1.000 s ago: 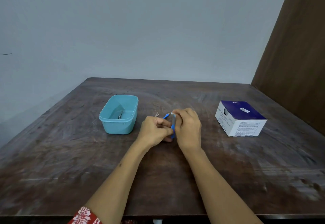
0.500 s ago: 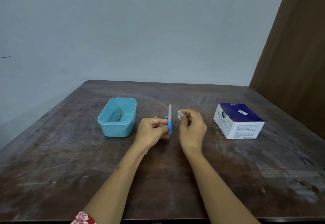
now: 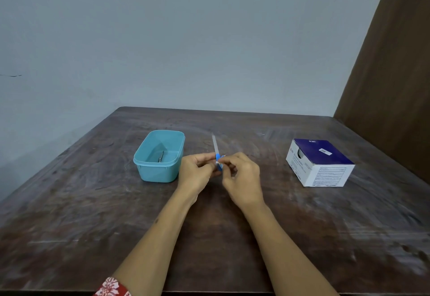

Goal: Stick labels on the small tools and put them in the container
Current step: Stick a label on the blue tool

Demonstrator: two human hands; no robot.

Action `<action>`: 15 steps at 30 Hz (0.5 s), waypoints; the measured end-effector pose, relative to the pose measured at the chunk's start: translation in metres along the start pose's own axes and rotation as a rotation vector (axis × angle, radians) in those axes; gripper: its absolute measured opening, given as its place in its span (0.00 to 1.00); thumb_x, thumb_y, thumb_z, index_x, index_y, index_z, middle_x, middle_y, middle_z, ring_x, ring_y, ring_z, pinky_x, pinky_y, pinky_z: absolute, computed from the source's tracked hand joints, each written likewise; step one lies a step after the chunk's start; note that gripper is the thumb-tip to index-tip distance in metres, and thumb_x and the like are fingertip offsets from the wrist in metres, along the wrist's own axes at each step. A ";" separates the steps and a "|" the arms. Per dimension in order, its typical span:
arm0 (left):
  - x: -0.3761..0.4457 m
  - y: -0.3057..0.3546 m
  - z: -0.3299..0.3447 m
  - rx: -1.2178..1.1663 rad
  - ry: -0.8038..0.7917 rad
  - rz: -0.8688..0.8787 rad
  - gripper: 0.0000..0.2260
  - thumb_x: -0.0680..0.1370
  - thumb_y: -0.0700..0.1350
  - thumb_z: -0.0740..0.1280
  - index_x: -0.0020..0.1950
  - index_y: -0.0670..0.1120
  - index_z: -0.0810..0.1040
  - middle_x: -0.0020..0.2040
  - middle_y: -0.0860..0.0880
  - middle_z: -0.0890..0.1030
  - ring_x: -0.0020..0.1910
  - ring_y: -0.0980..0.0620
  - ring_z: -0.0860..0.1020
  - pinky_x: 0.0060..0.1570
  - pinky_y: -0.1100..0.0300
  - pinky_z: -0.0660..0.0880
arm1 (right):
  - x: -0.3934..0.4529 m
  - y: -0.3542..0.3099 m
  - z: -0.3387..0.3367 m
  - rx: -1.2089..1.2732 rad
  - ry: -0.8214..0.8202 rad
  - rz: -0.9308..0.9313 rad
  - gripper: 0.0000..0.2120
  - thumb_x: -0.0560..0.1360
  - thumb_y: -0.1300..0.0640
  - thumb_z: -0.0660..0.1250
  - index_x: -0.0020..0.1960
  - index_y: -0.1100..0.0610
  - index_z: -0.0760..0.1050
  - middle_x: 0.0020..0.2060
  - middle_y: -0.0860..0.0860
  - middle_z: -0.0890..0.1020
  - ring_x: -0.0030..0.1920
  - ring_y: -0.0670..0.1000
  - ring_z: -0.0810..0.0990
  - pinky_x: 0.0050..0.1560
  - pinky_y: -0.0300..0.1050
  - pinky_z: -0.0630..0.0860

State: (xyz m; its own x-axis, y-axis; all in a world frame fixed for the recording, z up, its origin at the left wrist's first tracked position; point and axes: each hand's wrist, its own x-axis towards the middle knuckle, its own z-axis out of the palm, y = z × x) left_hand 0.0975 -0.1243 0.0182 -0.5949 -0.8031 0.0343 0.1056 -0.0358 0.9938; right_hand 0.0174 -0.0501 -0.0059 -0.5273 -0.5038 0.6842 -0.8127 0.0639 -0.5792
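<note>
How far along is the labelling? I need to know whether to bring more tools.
One small metal tool already lies in the teal container. The left hand holds a blue-handled tool while the right hand pinches a white label at its handle. It still must go into the container. No other loose tools are visible.

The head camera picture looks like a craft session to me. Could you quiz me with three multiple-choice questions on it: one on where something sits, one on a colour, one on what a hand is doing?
1. Where is the box?
A. right of the hands
B. inside the container
C. left of the container

2. What colour is the container?
A. red
B. light blue
C. yellow

3. What is the left hand doing?
A. lying flat
B. gripping the box
C. holding the blue-handled tool

Answers: 1 A, it stands at the table's right. 2 B, its walls are light blue. 3 C, its fingers pinch the blue handle.
</note>
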 end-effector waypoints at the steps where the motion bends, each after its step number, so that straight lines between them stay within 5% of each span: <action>1: 0.000 0.000 0.000 -0.005 -0.004 -0.001 0.11 0.75 0.30 0.63 0.45 0.43 0.82 0.39 0.48 0.83 0.37 0.55 0.83 0.38 0.64 0.81 | 0.000 0.000 0.000 -0.016 0.011 -0.006 0.10 0.69 0.70 0.68 0.47 0.60 0.82 0.40 0.52 0.80 0.37 0.48 0.78 0.42 0.32 0.74; 5: 0.000 0.000 0.003 -0.026 -0.021 -0.040 0.06 0.76 0.36 0.65 0.48 0.41 0.82 0.38 0.46 0.84 0.37 0.52 0.84 0.41 0.58 0.81 | 0.002 0.002 -0.002 -0.069 0.054 -0.023 0.10 0.71 0.70 0.67 0.49 0.60 0.82 0.41 0.53 0.81 0.40 0.48 0.79 0.44 0.32 0.73; 10: 0.002 -0.001 0.003 -0.105 0.037 0.016 0.07 0.75 0.43 0.69 0.41 0.41 0.82 0.30 0.51 0.83 0.32 0.56 0.82 0.34 0.64 0.79 | -0.002 0.000 0.002 -0.042 0.031 -0.040 0.06 0.66 0.67 0.69 0.41 0.60 0.82 0.36 0.52 0.80 0.34 0.50 0.78 0.38 0.41 0.76; 15: 0.004 -0.006 0.002 -0.059 0.011 0.030 0.06 0.75 0.41 0.69 0.46 0.40 0.82 0.38 0.45 0.84 0.37 0.53 0.83 0.40 0.59 0.80 | -0.001 0.002 0.001 -0.051 0.022 -0.045 0.07 0.69 0.66 0.68 0.46 0.60 0.82 0.38 0.54 0.81 0.38 0.51 0.79 0.40 0.46 0.78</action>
State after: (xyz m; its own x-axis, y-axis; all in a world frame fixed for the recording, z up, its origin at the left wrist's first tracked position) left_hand 0.0927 -0.1262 0.0125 -0.5823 -0.8106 0.0621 0.1698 -0.0466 0.9844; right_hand 0.0163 -0.0504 -0.0077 -0.4951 -0.4878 0.7189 -0.8469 0.0861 -0.5248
